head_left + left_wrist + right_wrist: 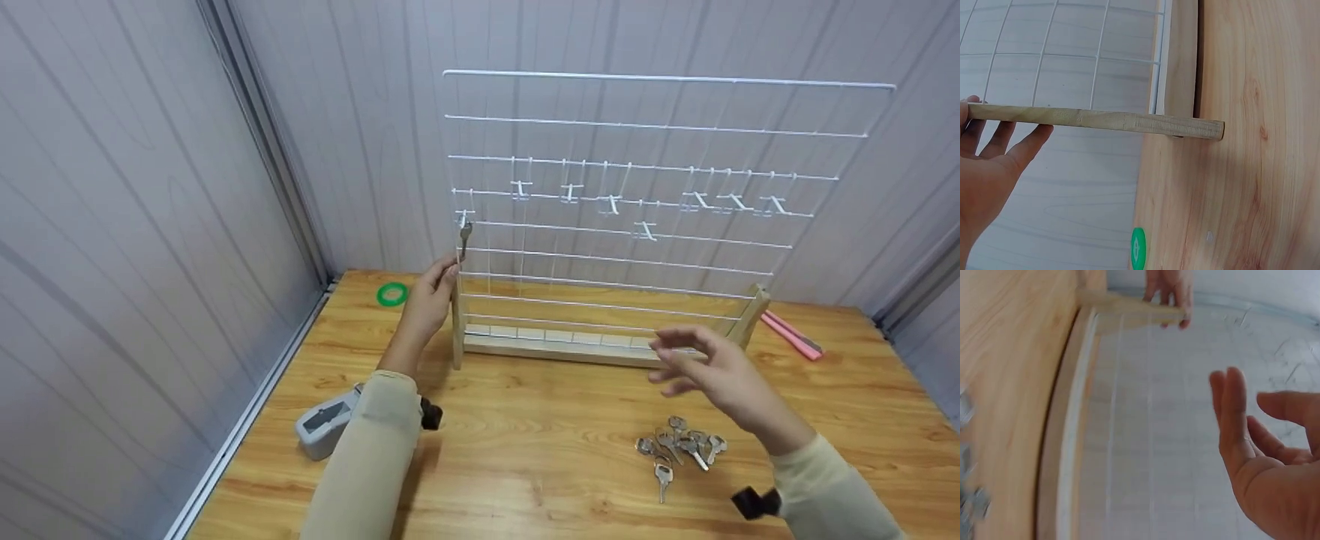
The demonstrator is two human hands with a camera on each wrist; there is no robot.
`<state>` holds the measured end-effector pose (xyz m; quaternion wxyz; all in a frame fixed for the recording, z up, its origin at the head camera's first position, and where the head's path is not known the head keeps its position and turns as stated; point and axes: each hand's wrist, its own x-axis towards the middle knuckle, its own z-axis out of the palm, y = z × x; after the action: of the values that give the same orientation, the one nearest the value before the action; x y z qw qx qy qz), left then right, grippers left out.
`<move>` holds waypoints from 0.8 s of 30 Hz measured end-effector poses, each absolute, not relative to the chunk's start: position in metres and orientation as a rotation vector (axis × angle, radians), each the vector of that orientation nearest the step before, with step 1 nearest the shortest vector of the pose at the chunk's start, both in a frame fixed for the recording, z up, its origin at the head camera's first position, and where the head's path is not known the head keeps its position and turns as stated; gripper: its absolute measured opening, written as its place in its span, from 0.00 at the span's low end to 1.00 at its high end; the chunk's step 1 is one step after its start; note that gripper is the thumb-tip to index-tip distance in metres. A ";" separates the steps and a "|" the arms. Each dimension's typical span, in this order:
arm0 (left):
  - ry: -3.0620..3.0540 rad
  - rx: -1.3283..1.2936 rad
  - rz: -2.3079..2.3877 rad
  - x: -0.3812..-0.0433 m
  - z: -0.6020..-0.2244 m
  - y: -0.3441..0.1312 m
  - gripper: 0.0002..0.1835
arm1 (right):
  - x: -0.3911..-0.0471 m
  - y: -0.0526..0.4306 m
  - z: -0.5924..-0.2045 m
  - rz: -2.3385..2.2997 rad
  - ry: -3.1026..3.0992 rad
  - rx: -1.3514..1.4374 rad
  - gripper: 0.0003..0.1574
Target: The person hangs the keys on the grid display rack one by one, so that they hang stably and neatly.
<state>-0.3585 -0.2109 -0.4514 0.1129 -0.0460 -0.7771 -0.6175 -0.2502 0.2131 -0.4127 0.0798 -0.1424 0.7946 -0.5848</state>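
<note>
A white wire grid rack (600, 285) on a wooden stand stands upright at the back of the table. My left hand (430, 301) grips the left wooden post (1106, 120), its fingertips against the wood in the left wrist view. A key (466, 238) hangs from the leftmost hook (463, 218), just above that hand. Several other white hooks (611, 201) on the grid carry nothing. My right hand (712, 371) is held in the air before the rack's lower right, fingers loosely bent and apart, holding nothing. Below it, a loose pile of several keys (691, 446) lies on the table.
A green ring (392, 294), like a tape roll, lies left of the rack. A grey handheld device (326, 427) sits beside my left forearm. Behind the right post lies a long pink object (793, 335). Panelled walls (360, 135) enclose the table at the back and sides.
</note>
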 end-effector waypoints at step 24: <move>-2.267 -0.155 -1.748 -0.359 -0.453 -0.209 0.19 | -0.271 0.272 -0.508 -1.193 2.471 -0.222 0.23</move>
<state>-0.3587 -0.2092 -0.4533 0.1371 -0.0534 -0.7833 -0.6040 -0.2709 0.2723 -0.5078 0.1933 -0.0792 0.8807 -0.4251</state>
